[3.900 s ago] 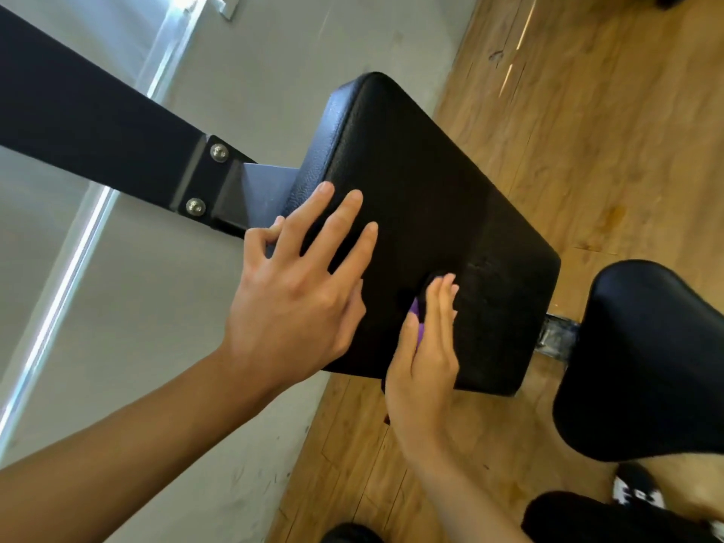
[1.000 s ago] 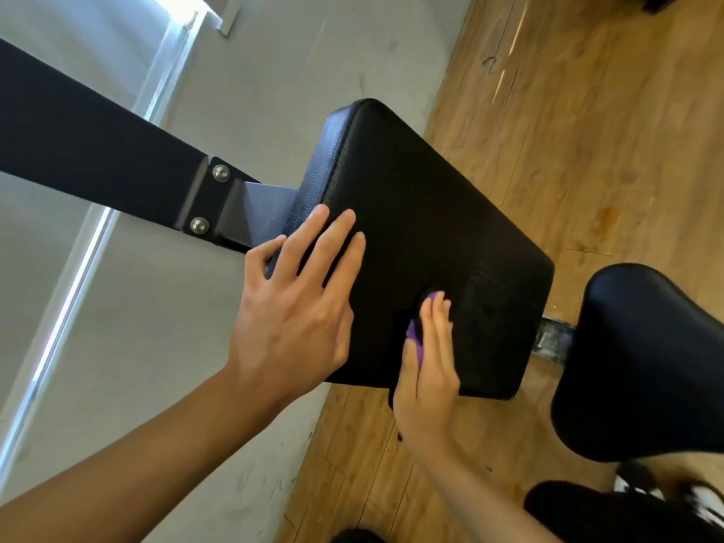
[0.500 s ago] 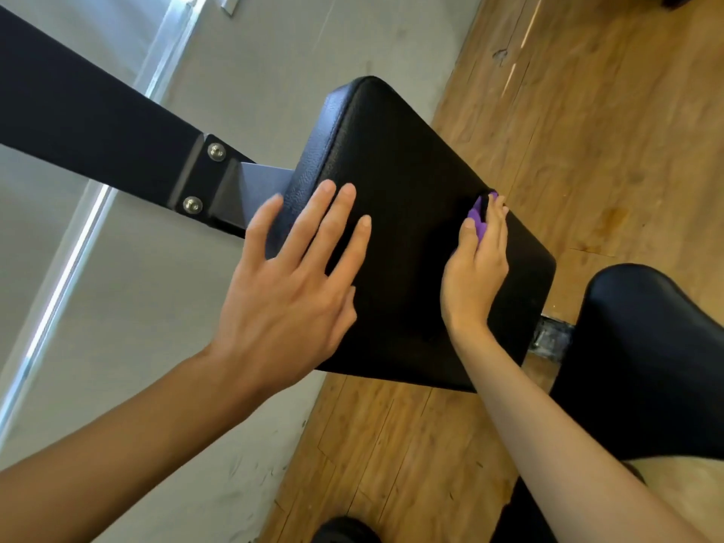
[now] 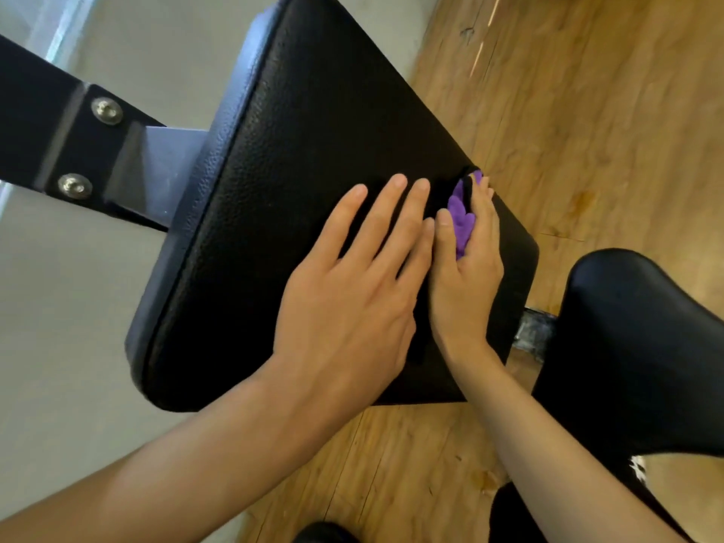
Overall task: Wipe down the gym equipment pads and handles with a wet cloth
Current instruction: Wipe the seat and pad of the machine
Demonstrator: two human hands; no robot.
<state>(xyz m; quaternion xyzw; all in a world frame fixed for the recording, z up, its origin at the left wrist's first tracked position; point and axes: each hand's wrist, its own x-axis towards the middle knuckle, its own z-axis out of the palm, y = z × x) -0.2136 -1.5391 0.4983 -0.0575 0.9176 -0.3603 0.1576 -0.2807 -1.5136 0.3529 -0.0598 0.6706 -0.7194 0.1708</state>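
Nearest, the left hand (image 4: 348,303) lies flat on the black pad (image 4: 313,131), fingers straight and slightly spread. Just beside it, the right hand (image 4: 466,276) pinches the bunched purple cloth (image 4: 460,217) between thumb and fingers, against the pad's right edge. The cloth looks soft, light and limp, best held wadded. The pad seems firm and likely slick when wet. Beyond, 2 bolts (image 4: 106,110) hold its bracket (image 4: 129,162).

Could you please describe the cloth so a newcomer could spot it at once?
Find the large black pad on the dark steel arm. Near its right edge, the right hand holds a bunched cloth against it. It is the only purple thing here.
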